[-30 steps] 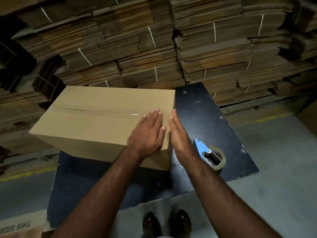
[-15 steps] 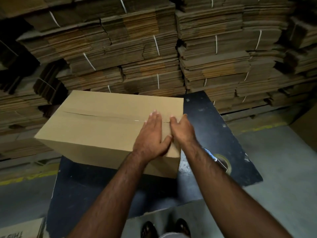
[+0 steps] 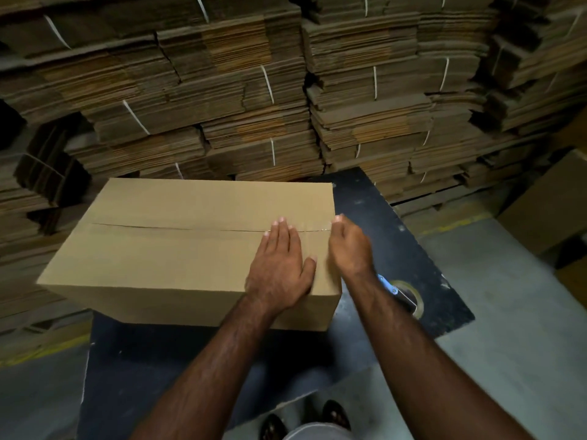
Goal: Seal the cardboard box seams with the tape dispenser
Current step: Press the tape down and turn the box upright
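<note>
A closed cardboard box stands on a black table. Its centre seam runs left to right across the top, with clear tape glinting at the right end. My left hand lies flat and palm-down on the box top near its right end, fingertips at the seam. My right hand is at the box's right edge, fingers curled against the taped corner, holding nothing. The blue-handled tape dispenser with its tape roll lies on the table right of the box, partly hidden by my right forearm.
Tall stacks of strapped flat cardboard fill the background right behind the table. Another brown box sits at the right edge. Grey concrete floor surrounds the table, and my shoes show at the bottom.
My right hand has slid up from the box's right side to its top edge at the seam end. My left hand has stayed pressed flat on the top. The view has shifted downward.
</note>
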Motion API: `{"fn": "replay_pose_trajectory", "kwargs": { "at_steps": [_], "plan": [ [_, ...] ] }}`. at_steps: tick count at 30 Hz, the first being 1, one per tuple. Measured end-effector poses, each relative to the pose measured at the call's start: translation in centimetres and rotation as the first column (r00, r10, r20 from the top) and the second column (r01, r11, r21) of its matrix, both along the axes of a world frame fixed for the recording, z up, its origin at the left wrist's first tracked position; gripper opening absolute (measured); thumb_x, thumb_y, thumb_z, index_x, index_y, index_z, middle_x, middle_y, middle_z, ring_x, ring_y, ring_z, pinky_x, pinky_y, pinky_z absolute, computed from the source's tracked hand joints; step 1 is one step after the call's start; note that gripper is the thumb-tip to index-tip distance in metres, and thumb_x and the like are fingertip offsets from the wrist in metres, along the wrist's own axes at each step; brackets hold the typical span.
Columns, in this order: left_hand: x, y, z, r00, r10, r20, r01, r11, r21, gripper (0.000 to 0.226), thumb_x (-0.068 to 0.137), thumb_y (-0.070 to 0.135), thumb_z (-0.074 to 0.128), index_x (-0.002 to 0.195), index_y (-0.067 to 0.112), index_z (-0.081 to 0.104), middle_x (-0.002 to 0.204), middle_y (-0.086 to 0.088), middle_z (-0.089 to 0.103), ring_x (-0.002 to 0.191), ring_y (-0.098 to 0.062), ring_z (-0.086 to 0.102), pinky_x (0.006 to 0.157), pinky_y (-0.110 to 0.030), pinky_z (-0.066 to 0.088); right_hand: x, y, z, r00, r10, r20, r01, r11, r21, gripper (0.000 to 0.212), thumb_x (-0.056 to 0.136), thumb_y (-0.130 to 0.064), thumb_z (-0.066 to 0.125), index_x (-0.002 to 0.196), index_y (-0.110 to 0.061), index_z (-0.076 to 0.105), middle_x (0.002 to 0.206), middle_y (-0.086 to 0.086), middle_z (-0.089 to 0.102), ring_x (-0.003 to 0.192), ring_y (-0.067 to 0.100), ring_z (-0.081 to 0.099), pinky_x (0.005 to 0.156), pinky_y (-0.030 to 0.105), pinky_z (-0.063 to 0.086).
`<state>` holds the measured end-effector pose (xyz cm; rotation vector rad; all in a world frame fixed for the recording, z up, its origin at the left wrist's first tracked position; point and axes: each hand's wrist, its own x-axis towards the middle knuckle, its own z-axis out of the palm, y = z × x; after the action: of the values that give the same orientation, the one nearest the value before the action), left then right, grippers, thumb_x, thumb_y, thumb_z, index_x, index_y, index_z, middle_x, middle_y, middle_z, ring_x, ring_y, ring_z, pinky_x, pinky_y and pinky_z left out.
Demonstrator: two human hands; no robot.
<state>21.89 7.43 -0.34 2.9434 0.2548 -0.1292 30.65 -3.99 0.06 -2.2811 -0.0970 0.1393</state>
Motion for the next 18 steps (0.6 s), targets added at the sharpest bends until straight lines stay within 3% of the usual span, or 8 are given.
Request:
{"fn": "replay_pose_trajectory", "kwargs": {
  "at_steps": [3,7,9,11,15,18],
  "plan": [
    [0.2,0.0,0.1,1.0,-0.007,-0.009,0.006,1.0,-0.002,0.082,0.093,0.051,0.005,0.156,-0.002,0.004,0.164,-0.024,-0.003,0.153,-0.03,-0.004,0.124,-0.041,-0.002,-0.4,1.2,0.5,0.991,0.023,-0.135,-0.021,1.0,0.017,0.05,0.105,-0.035,0.03,0.146,-0.007,0.039,0.137,0.019,0.054,0.125,0.036,0.05,0.099,0.036,0.039],
    [0.3,0.1,0.2,1.0,-0.013,-0.01,0.013,0.998,-0.06,0.078,0.098,0.051,0.014,0.156,-0.001,0.006,0.164,-0.023,-0.002,0.153,-0.03,-0.003,0.124,-0.04,-0.003,1.8,1.2,0.7,0.956,0.054,-0.289,-0.053,0.999,0.009,0.053,0.104,-0.044,0.028,0.141,-0.008,0.042,0.14,0.02,0.051,0.124,0.035,0.05,0.101,0.038,0.039],
    [0.3,0.7,0.7,1.0,-0.015,0.014,0.017,0.984,-0.179,0.075,0.101,0.049,0.029,0.157,0.004,0.007,0.166,-0.017,-0.001,0.153,-0.026,-0.003,0.121,-0.037,-0.004,1.5,1.1,1.0,0.971,0.046,-0.234,-0.062,0.996,-0.062,0.061,0.103,-0.045,0.03,0.152,-0.008,0.025,0.149,0.02,0.041,0.133,0.036,0.042,0.107,0.039,0.035],
    [-0.1,3.1,1.4,0.991,0.066,0.113,-0.036,0.969,-0.243,0.073,0.1,0.047,0.038,0.158,0.01,0.012,0.167,-0.009,0.004,0.153,-0.021,0.0,0.12,-0.034,-0.002,0.1,1.4,1.5,0.997,0.06,-0.052,-0.066,0.992,-0.112,0.065,0.103,-0.041,0.036,0.155,-0.009,0.014,0.154,0.019,0.035,0.137,0.036,0.039,0.109,0.04,0.033],
    [-2.6,13.2,2.4,0.844,0.453,0.287,-0.42,0.891,-0.172,0.068,0.098,0.045,0.044,0.155,0.013,0.024,0.164,-0.007,0.019,0.151,-0.023,0.013,0.121,-0.04,0.005,-2.6,4.1,2.2,0.96,0.199,0.197,-0.181,0.978,-0.103,0.065,0.101,-0.035,0.043,0.154,-0.007,0.017,0.158,0.012,0.028,0.143,0.028,0.031,0.116,0.037,0.027],
    [-5.9,21.5,2.7,0.675,0.701,0.232,-0.722,0.692,0.012,0.072,0.092,0.049,0.049,0.149,0.01,0.033,0.159,-0.014,0.028,0.148,-0.03,0.022,0.12,-0.053,0.016,-4.5,7.4,2.2,0.906,0.377,0.195,-0.351,0.924,-0.154,0.063,0.102,-0.034,0.043,0.154,-0.006,0.022,0.159,0.009,0.027,0.145,0.023,0.027,0.116,0.028,0.017]
  ]
}}
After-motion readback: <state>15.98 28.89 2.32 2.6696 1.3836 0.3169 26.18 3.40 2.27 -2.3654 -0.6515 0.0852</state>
